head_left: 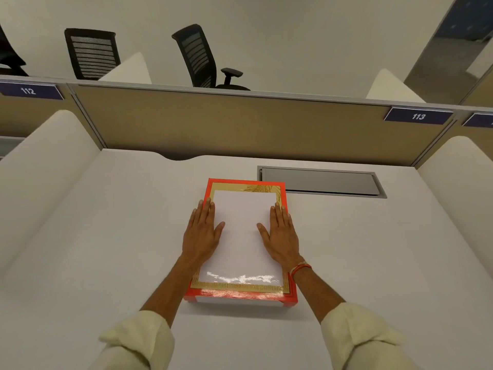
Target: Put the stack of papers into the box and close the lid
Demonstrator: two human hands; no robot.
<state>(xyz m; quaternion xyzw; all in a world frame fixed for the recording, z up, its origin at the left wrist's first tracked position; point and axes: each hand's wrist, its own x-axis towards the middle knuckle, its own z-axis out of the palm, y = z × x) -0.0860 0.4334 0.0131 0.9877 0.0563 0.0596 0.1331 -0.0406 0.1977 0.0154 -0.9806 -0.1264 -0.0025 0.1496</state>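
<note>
While both cream sleeves (138,340) are cut off at the bottom edge, the left hand (202,231) and right hand (280,232) lie flat, fingers spread, gripping nothing, pressing on the lid (244,236) of the red box (289,299) at the middle of the white desk (106,249). Any stack of papers is hidden beneath the lid. At two o'clock sits a grey cable hatch (320,181); at twelve, behind the partition (226,124), chairs (197,57) are half concealed.
</note>
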